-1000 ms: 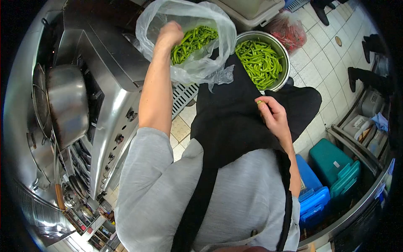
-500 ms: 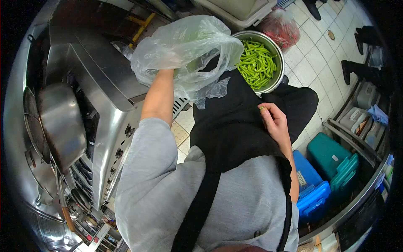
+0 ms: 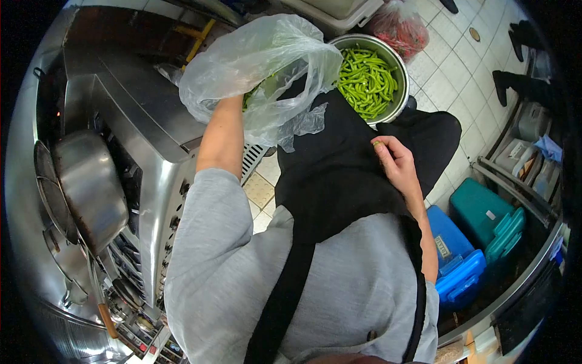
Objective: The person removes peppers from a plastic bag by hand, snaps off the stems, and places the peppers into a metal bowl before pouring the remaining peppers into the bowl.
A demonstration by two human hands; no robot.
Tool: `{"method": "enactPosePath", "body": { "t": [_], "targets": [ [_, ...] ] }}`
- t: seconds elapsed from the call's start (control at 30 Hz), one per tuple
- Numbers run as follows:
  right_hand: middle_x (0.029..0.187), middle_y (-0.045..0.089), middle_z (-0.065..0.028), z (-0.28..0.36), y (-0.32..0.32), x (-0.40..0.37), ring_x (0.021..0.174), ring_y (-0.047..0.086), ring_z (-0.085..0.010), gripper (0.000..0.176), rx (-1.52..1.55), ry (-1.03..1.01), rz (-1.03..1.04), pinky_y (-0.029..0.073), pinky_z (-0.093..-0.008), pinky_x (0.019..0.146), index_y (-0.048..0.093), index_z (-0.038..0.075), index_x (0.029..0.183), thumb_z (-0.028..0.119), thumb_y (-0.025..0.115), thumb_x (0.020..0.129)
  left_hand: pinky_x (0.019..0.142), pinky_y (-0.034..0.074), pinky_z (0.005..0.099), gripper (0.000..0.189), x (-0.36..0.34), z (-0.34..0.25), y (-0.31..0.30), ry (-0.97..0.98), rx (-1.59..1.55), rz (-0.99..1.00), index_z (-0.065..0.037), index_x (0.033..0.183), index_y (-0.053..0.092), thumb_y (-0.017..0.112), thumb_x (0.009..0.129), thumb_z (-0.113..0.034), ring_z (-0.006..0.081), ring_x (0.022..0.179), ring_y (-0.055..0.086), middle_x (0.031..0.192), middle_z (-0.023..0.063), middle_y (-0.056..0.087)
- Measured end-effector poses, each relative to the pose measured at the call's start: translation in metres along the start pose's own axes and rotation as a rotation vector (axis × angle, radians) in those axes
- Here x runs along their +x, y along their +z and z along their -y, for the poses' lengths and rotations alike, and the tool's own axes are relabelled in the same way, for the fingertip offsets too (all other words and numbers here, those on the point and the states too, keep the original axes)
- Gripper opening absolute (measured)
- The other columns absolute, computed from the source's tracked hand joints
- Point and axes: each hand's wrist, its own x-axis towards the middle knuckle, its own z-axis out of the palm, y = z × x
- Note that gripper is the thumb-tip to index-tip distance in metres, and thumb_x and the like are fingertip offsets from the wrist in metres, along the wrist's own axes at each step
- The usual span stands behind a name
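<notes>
A large clear plastic bag point(image 3: 267, 54) hangs at the upper left of centre, with something green inside it. My left hand point(image 3: 233, 91) is inside the bag, its fingers hidden by the plastic. Over my black apron point(image 3: 327, 182), my right hand point(image 3: 393, 159) is closed in a pinch, with a small green bit at its fingertips, too small to name. Just beyond my knees stands a round metal bowl point(image 3: 405, 97) filled with green chili peppers point(image 3: 367, 82).
Behind the bowl are a bag of red items point(image 3: 400, 29) and a pale bin point(image 3: 339, 23). Steel kitchen equipment with a large pot point(image 3: 94, 188) lines the left. Blue point(image 3: 448, 242) and teal point(image 3: 479, 209) containers stand at right. Other people's dark-clad legs show at upper right.
The view has shifted slightly. My left hand and the bag sit a little further left, and some green shows beside the wrist. My right hand keeps its pinch.
</notes>
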Motion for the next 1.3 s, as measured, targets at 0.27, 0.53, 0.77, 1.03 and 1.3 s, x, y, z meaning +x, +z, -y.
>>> {"method": "enactPosePath", "body": {
  "t": [0.27, 0.53, 0.77, 1.03, 1.3],
  "targets": [
    [0.091, 0.068, -0.0070, -0.004, -0.009, -0.007, 0.085, 0.062, -0.0127, 0.020, -0.014, -0.008, -0.041, 0.049, -0.0271, 0.078, 0.066, -0.001, 0.106, 0.016, 0.060, 0.098, 0.087, 0.049, 0.0375, 0.043, -0.003, -0.012, -0.006, 0.072, -0.174, 0.103, -0.005, 0.118, 0.061, 0.069, 0.086, -0.032, 0.0255, 0.099, 0.059, 0.108, 0.0123, 0.063],
    [0.090, 0.069, -0.0067, -0.015, -0.011, -0.008, 0.085, 0.062, -0.0118, 0.020, -0.006, -0.028, -0.051, 0.049, -0.0271, 0.078, 0.066, -0.001, 0.106, 0.017, 0.061, 0.098, 0.083, 0.050, 0.0356, 0.039, -0.014, -0.024, -0.021, 0.092, -0.446, 0.157, -0.005, 0.115, 0.062, 0.069, 0.087, -0.032, 0.0228, 0.091, 0.061, 0.100, 0.0103, 0.065],
    [0.090, 0.068, -0.0049, -0.019, -0.012, -0.008, 0.084, 0.061, -0.0116, 0.021, -0.006, 0.013, -0.037, 0.049, -0.0270, 0.077, 0.066, -0.001, 0.107, 0.018, 0.061, 0.098, 0.079, 0.051, 0.0339, 0.036, -0.045, -0.036, -0.054, 0.061, -0.937, -0.080, -0.005, 0.111, 0.063, 0.068, 0.088, -0.032, 0.0205, 0.083, 0.063, 0.093, 0.0086, 0.066],
    [0.080, 0.059, 0.0011, -0.021, -0.019, -0.003, 0.069, 0.054, -0.0049, 0.022, 0.251, 0.173, 0.044, 0.045, -0.0214, 0.058, 0.065, 0.003, 0.110, 0.021, 0.059, 0.100, 0.059, 0.046, 0.0287, 0.036, -0.157, -0.076, -0.065, 0.012, -0.439, 0.201, -0.006, 0.111, 0.062, 0.067, 0.092, -0.036, 0.0098, 0.061, 0.056, 0.071, 0.0010, 0.062],
    [0.087, 0.060, -0.0008, -0.009, -0.014, 0.014, 0.072, 0.058, -0.0064, 0.029, 0.503, 0.106, 0.153, 0.049, -0.0206, 0.054, 0.064, 0.002, 0.115, 0.025, 0.055, 0.101, 0.049, 0.031, 0.0179, 0.031, -0.266, -0.171, -0.033, 0.284, -0.783, 0.708, -0.009, 0.104, 0.059, 0.050, 0.103, -0.038, 0.0030, 0.057, 0.038, 0.070, -0.0059, 0.044]
  ]
}}
